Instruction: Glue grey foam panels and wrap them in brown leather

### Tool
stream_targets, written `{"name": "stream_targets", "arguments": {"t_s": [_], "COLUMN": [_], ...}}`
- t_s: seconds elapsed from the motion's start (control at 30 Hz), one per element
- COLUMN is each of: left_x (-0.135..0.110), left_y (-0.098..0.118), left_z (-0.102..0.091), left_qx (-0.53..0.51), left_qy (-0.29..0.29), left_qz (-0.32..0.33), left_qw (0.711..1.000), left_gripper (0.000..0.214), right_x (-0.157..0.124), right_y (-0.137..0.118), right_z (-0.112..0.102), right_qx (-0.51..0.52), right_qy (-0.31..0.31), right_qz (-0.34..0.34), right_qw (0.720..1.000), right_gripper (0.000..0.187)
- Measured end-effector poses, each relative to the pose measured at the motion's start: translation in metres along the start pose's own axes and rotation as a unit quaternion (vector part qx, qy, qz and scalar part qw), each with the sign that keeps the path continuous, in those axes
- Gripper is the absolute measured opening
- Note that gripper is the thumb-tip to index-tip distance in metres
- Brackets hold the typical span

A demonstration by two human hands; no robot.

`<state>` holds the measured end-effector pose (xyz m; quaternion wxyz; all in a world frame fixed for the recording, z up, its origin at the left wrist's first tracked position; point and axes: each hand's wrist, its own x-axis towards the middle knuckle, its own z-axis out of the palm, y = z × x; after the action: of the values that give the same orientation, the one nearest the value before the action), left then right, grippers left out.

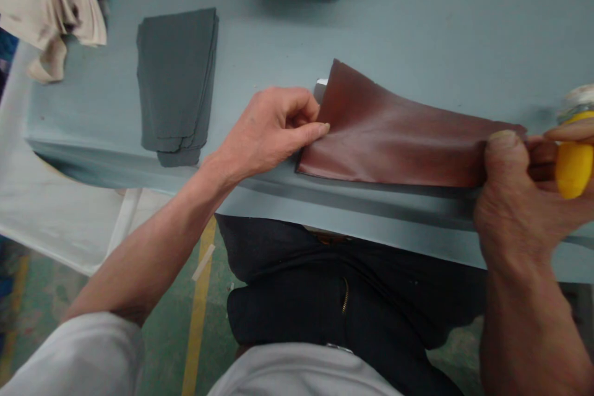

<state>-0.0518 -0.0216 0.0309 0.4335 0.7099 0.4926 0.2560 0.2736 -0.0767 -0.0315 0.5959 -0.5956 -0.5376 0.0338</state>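
Left hand [273,130] pinched one brown leather piece [394,136]; right hand [524,198] gripped its right edge and one yellow tool [574,164]. One grey stack [176,80] lay left.

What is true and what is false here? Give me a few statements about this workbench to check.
1. The left hand and the right hand pinch opposite ends of the brown leather piece. True.
2. The right hand also holds a yellow-handled tool. True.
3. The grey stack lies on top of the leather. False: it lies apart, to its left on the table.
4. The beige cloth is under the left hand. False: it is bunched at the table's far left corner.
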Motion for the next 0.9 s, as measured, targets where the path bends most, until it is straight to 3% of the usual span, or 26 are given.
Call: {"name": "stream_targets", "arguments": {"t_s": [0.37, 0.9], "left_x": [0.0035, -0.0012], "left_y": [-0.0023, 0.0035], "left_z": [0.0014, 0.0027], "left_qx": [0.021, 0.092], "left_qy": [-0.008, 0.012], "left_qz": [0.01, 0.022], "left_qw": [1.0, 0.995], "left_gripper": [0.024, 0.019], "right_x": [0.0015, 0.0004], "right_y": [-0.0045, -0.0111], "right_z": [0.0011, 0.0046], "right_qx": [0.016, 0.022], "right_qy": [-0.009, -0.005], "right_qz": [-0.03, 0.009], "right_qw": [0.999, 1.0], "right_gripper": [0.034, 0.036]}}
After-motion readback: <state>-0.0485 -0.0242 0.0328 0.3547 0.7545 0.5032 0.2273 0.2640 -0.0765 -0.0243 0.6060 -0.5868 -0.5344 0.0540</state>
